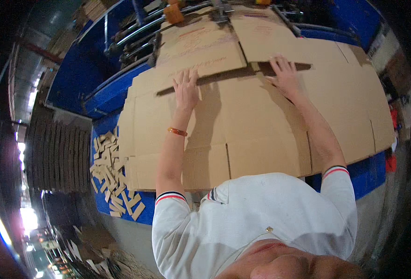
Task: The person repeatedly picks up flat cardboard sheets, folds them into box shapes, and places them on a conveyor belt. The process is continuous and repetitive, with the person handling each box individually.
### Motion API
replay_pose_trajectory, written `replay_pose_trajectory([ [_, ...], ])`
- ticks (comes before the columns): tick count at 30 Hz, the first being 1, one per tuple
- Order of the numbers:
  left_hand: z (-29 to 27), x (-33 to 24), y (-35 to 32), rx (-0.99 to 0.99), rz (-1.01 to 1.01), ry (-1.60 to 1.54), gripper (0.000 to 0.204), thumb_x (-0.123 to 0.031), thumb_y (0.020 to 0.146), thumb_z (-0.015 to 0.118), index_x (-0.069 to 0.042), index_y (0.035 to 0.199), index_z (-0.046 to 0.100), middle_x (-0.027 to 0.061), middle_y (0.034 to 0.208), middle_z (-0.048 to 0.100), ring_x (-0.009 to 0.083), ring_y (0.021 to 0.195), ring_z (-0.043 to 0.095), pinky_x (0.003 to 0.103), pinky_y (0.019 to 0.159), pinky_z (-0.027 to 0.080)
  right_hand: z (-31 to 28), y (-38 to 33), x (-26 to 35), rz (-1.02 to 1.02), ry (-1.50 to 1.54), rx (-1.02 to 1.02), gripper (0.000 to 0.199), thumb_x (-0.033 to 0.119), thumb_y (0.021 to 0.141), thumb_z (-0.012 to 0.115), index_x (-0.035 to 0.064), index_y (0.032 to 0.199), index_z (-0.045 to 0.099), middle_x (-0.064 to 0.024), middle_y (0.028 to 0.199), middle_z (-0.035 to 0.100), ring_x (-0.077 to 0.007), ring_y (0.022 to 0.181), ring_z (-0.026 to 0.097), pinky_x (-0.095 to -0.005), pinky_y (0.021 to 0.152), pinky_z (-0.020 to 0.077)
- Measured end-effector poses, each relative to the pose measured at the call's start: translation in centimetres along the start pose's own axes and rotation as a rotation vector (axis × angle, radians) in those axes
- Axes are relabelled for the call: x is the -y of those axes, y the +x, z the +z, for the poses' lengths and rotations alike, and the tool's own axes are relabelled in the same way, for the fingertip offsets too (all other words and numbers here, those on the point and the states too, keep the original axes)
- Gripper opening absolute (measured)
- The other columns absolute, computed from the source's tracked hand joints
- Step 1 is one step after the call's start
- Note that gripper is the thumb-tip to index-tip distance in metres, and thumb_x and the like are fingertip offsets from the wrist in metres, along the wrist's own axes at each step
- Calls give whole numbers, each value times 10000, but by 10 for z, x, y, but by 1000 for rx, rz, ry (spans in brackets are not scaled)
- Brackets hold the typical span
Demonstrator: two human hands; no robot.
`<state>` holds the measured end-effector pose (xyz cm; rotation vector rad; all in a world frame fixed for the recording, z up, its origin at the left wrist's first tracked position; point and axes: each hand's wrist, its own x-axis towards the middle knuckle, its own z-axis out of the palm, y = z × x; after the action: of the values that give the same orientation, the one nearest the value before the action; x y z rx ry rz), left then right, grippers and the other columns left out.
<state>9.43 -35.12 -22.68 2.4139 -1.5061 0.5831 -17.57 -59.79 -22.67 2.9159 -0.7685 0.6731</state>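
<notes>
A wide, flat, slotted cardboard box blank (252,130) lies in front of me, its near edge close to my body. Past it, a printed cardboard panel (201,46) reaches under the machine's parts, with a dark gap along its raised near edge. My left hand (186,90) rests at that edge, fingers spread and fingertips on the printed panel. My right hand (287,79) lies farther right by a dark slot, its fingers stretched out over the cardboard. Neither hand is closed around anything. How the cardboard layers join under the fingers is hard to tell.
A blue machine frame (70,79) with metal rods (140,30) and an orange block (173,14) stands at the far side. Cardboard offcuts (107,169) are heaped on a blue surface at the left. Beyond them rises a tall stack of dark sheets (59,151).
</notes>
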Motion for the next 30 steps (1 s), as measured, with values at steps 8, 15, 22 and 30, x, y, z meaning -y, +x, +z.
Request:
replay_pose_trajectory([
  [8, -60, 45, -216, -324, -815, -45, 789, -272, 871, 604, 59, 1437, 164, 229, 1490, 219, 349, 1392, 199, 484, 1128, 173, -81, -155, -25, 224, 197, 350, 573, 261, 897, 554, 55, 1398, 367, -199, 1478, 284, -362, 1376, 243, -425, 1128, 208],
  [15, -88, 28, -290, -569, -1389, -71, 834, -227, 885, 571, 133, 1419, 43, 313, 1501, 67, 388, 1415, 70, 414, 1153, 136, -83, -284, -99, 750, -252, 127, 530, 373, 954, 448, 59, 1381, 416, -216, 1441, 352, -371, 1352, 285, -466, 1105, 233],
  [22, -107, 60, -333, -1411, -1200, -1024, 539, -115, 855, 556, 86, 1297, 323, 269, 1277, 406, 357, 1217, 421, 431, 1024, 386, -58, -319, -132, 726, -647, 122, 545, 478, 942, 420, 79, 1295, 532, -207, 1333, 490, -375, 1279, 393, -500, 1070, 271],
  [30, -139, -7, -319, -954, -1170, -1907, 518, -45, 803, 621, 13, 1287, 447, 173, 1217, 526, 258, 1137, 519, 363, 923, 465, -62, -317, -120, 864, -277, -613, 524, 353, 893, 574, -43, 1233, 523, -246, 1261, 519, -401, 1226, 407, -487, 1055, 282],
])
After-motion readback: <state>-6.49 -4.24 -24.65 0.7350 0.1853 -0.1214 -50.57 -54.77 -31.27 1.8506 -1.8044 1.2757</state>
